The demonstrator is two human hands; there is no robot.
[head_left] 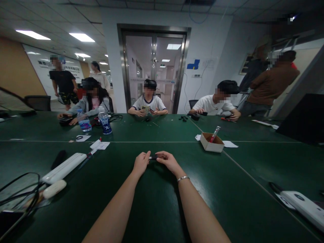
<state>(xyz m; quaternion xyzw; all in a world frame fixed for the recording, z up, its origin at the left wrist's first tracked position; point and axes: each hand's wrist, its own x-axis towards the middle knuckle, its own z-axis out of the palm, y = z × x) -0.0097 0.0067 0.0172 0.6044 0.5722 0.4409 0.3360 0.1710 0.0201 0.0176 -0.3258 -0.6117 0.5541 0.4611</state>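
My left hand [141, 163] and my right hand [169, 162] meet over the middle of the green table [157, 206]. Between their fingertips is a small dark stick-shaped object [153, 157] with a light, metal-looking end on the left side. My left thumb and fingers pinch that light end. The dark end sits in the closed fingers of my right hand, and part of it is hidden there. It is too small for me to tell its exact kind. A silver bracelet [183, 178] circles my right wrist.
A small open box [212, 147] with a red-and-clear tube stands ahead right. Left lie a white power strip [64, 167], black cables [35, 199] and paper slips [101, 145]; two bottles [104, 123] stand beyond. A white device [302, 204] lies right. Several people sit across the table.
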